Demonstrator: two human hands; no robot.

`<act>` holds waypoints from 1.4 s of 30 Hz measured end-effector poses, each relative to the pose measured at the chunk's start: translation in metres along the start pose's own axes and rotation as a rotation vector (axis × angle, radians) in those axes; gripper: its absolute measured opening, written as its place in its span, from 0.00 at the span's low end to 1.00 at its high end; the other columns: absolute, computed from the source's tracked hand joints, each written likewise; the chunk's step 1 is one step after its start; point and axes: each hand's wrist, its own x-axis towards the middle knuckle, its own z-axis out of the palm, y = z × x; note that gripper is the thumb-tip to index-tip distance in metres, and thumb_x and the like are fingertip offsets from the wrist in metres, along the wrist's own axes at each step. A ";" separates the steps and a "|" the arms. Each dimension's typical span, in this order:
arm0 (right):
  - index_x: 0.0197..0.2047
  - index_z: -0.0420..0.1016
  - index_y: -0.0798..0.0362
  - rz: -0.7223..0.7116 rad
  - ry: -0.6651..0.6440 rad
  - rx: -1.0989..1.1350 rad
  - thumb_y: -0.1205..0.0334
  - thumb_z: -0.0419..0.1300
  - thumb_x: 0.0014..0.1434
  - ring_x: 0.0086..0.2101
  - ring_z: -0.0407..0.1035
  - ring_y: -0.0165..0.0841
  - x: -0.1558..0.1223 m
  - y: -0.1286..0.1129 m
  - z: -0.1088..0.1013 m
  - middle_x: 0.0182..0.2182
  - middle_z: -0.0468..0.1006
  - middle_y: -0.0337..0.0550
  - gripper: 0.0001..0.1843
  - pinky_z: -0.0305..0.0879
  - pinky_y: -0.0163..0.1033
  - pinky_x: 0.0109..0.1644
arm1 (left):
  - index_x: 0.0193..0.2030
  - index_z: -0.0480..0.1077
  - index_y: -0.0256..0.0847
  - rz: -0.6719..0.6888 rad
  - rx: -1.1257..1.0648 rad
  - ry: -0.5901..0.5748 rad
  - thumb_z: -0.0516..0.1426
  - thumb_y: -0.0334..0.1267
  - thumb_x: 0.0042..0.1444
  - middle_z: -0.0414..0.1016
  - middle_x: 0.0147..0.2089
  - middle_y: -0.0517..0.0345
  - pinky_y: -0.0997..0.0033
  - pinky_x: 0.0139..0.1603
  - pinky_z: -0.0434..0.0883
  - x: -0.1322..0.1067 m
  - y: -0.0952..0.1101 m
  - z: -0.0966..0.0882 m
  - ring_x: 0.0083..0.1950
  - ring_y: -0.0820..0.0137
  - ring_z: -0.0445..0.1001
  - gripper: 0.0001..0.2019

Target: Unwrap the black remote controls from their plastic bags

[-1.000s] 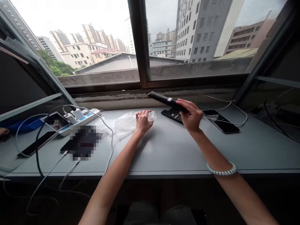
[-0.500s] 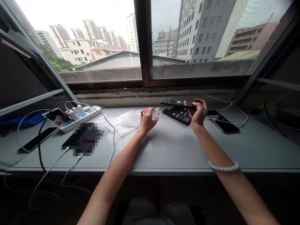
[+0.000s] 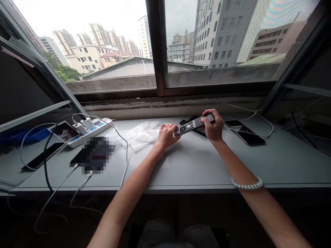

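Note:
My right hand [image 3: 213, 128] grips one end of a black remote control [image 3: 192, 124], buttons facing up, held just above the grey desk [image 3: 196, 162]. The remote's other end meets my left hand [image 3: 166, 135], whose fingers are curled around the edge of a clear plastic bag [image 3: 141, 135] that lies crumpled on the desk to the left. A second black remote [image 3: 199, 130] lies on the desk under the held one, mostly hidden by it.
A black phone [image 3: 244, 132] with a white cable [image 3: 258, 132] lies right of my right hand. At the left are a white power strip [image 3: 85, 129] with chargers, more phones [image 3: 38, 157], a blurred object and trailing cables. The window sill runs along the back.
My right hand lowered the remote and swung it down and left until its tip reached my left hand. My left hand closed on the bag's edge.

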 end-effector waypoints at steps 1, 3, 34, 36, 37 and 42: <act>0.33 0.68 0.51 0.003 -0.058 -0.006 0.59 0.55 0.48 0.22 0.64 0.29 0.000 0.000 0.001 0.25 0.68 0.38 0.08 0.63 0.33 0.21 | 0.37 0.65 0.44 0.000 0.008 -0.009 0.56 0.41 0.48 0.72 0.40 0.56 0.62 0.50 0.57 0.000 0.001 0.000 0.43 0.64 0.69 0.09; 0.34 0.69 0.51 0.049 -0.225 0.035 0.56 0.54 0.50 0.20 0.64 0.29 -0.001 0.000 0.003 0.23 0.69 0.38 0.10 0.61 0.33 0.20 | 0.35 0.64 0.43 -0.006 0.025 -0.014 0.56 0.41 0.48 0.72 0.38 0.55 0.63 0.48 0.58 0.001 0.003 -0.001 0.41 0.64 0.69 0.08; 0.57 0.64 0.48 0.624 -0.617 0.511 0.46 0.45 0.60 0.39 0.72 0.36 0.010 0.011 0.005 0.42 0.76 0.46 0.26 0.69 0.34 0.27 | 0.41 0.66 0.45 -0.094 -0.028 0.021 0.55 0.54 0.52 0.71 0.39 0.56 0.69 0.38 0.64 0.002 -0.016 -0.009 0.40 0.64 0.70 0.17; 0.57 0.63 0.46 0.633 -0.649 0.507 0.46 0.49 0.59 0.39 0.72 0.35 0.010 0.011 0.002 0.43 0.75 0.44 0.25 0.67 0.32 0.25 | 0.41 0.67 0.44 -0.076 -0.040 0.032 0.55 0.55 0.51 0.71 0.38 0.56 0.70 0.40 0.64 0.002 -0.016 -0.009 0.42 0.64 0.70 0.18; 0.57 0.64 0.44 0.631 -0.652 0.492 0.47 0.51 0.58 0.38 0.72 0.34 0.010 0.011 0.000 0.43 0.75 0.43 0.25 0.66 0.31 0.23 | 0.42 0.67 0.45 -0.073 -0.048 0.036 0.55 0.55 0.51 0.71 0.38 0.56 0.70 0.40 0.64 0.001 -0.016 -0.009 0.42 0.65 0.69 0.19; 0.53 0.69 0.42 0.606 -0.633 0.335 0.46 0.60 0.50 0.30 0.69 0.27 0.009 0.018 -0.001 0.41 0.75 0.41 0.26 0.59 0.26 0.19 | 0.45 0.66 0.47 -0.024 -0.040 0.046 0.55 0.52 0.53 0.70 0.40 0.57 0.69 0.43 0.63 0.001 -0.011 -0.012 0.43 0.65 0.68 0.17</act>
